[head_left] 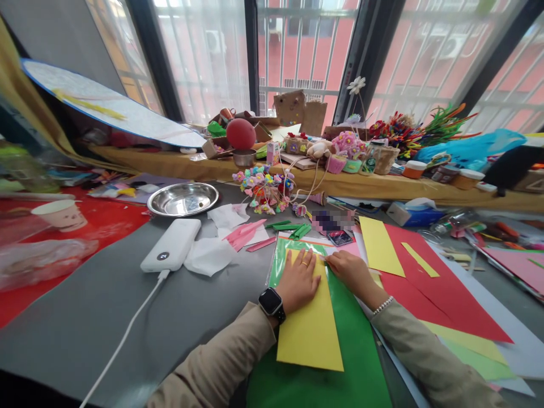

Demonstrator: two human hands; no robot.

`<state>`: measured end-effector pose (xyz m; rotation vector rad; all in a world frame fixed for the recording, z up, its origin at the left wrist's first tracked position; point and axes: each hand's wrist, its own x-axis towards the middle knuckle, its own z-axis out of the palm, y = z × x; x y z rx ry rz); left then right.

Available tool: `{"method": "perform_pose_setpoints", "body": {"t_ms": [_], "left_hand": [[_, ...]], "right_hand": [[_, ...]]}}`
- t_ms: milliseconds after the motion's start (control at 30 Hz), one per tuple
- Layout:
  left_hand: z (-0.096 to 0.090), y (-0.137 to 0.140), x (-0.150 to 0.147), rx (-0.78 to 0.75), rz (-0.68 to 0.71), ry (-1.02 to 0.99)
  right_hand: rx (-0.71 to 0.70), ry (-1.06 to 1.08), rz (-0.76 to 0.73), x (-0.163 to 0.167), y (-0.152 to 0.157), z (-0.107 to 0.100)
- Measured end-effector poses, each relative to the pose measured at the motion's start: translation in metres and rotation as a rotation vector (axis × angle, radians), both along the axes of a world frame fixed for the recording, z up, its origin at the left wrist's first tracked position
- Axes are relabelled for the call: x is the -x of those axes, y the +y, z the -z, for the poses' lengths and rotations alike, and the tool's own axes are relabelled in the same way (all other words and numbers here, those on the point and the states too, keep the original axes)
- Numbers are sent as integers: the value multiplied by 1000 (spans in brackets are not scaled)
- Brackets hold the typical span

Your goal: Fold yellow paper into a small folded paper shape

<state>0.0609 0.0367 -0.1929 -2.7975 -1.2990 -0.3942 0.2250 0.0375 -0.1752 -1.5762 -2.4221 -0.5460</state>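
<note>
A long yellow paper strip (310, 334) lies over a larger green sheet (361, 362) in front of me. My left hand (300, 277) rests flat on the upper part of the strip, fingers stretched out. Just right of the strip's far end, my right hand (348, 272) is closed, its fingertips pinched together at the edge. What those fingertips hold, if anything, is too small to make out. A clear plastic sleeve (276, 266) shows at the green sheet's far end.
To the left are a white power bank (172, 243) with a cable, crumpled tissues (212, 255) and a steel dish (182, 199). Green paper pieces (300, 231) lie beyond my hands. On the right, a red sheet (450, 294) carries yellow pieces. Crafts crowd the back ledge (170, 164).
</note>
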Motion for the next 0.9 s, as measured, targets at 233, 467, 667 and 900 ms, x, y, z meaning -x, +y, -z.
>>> {"method": "perform_pose_setpoints", "body": {"t_ms": [233, 467, 667, 900], "left_hand": [[0, 0, 0, -14, -2, -12], [0, -2, -1, -45, -7, -28], [1, -1, -1, -44, -1, -26], [1, -1, -1, -20, 18, -32]], "right_hand": [[12, -38, -83, 0, -17, 0], [-23, -86, -209, 4, -47, 0], [-155, -99, -309, 9, -79, -2], [-130, -132, -386, 11, -104, -6]]}}
